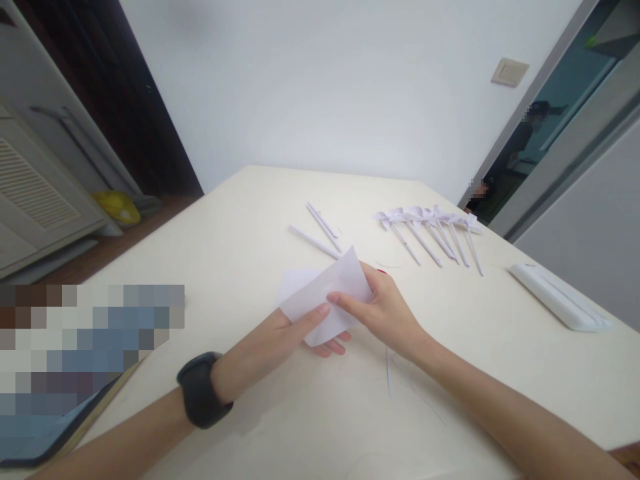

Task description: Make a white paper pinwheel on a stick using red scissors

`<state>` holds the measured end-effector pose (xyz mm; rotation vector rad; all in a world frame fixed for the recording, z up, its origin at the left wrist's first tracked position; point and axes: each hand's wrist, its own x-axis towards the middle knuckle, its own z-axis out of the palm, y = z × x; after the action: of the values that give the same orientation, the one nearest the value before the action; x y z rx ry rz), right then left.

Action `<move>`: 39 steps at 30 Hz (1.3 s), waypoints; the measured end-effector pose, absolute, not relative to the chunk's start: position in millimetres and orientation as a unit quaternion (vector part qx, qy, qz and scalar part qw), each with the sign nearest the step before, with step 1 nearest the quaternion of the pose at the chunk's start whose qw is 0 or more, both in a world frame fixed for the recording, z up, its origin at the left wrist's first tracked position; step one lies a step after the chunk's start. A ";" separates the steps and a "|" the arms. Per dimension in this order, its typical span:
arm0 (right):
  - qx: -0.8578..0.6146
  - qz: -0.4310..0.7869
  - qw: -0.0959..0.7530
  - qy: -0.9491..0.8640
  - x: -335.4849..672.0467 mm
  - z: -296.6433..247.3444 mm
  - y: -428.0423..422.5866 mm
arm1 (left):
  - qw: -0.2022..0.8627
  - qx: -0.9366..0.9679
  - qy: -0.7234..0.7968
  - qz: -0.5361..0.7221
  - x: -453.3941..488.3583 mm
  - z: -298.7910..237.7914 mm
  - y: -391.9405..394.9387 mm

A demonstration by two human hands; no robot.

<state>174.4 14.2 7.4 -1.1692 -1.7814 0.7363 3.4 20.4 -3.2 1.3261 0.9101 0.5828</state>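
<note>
A small sheet of white paper [343, 283] is held above the table between both hands. My left hand [305, 330], below a black wristwatch [203, 390], grips its lower left side with the thumb on top and fingers underneath. My right hand [377, 303] pinches the right side, thumb on the face and the other fingers hidden behind. Another white sheet [295, 280] lies on the table behind it, partly covered. Just beyond are several rolled paper sticks [315, 241]. A bit of something red [381, 271] peeks out behind my right hand.
Several paper pinwheels on sticks [430, 230] lie in a row at the back right of the white table [240, 220]. A long pale case [557, 297] rests near the right edge. Thin paper strips [389, 373] lie close to my right forearm. A person [520, 140] is beyond the doorway.
</note>
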 end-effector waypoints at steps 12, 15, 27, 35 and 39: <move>-0.499 0.268 0.435 -0.700 176.9 3.1 18.3 | 0.672 0.542 0.417 0.285 5.5 4.7 21.4; -0.484 0.237 0.431 -0.724 176.8 2.7 19.3 | 0.674 0.532 0.405 0.313 4.7 3.6 21.4; -0.371 0.085 0.393 -0.837 180.5 -1.0 19.8 | 0.732 0.465 0.326 0.376 4.9 -6.1 21.9; -0.361 -0.141 0.212 -0.897 191.8 -3.6 27.0 | 0.727 0.467 0.291 0.410 4.3 2.2 22.9; -0.369 -0.159 0.164 -0.901 193.4 -2.2 31.6 | 0.730 0.482 0.293 0.386 2.0 11.0 21.8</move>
<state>193.4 31.6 -2.2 -1.0529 -2.5681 -0.4531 2.0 21.8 11.0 1.0626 0.6463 0.8498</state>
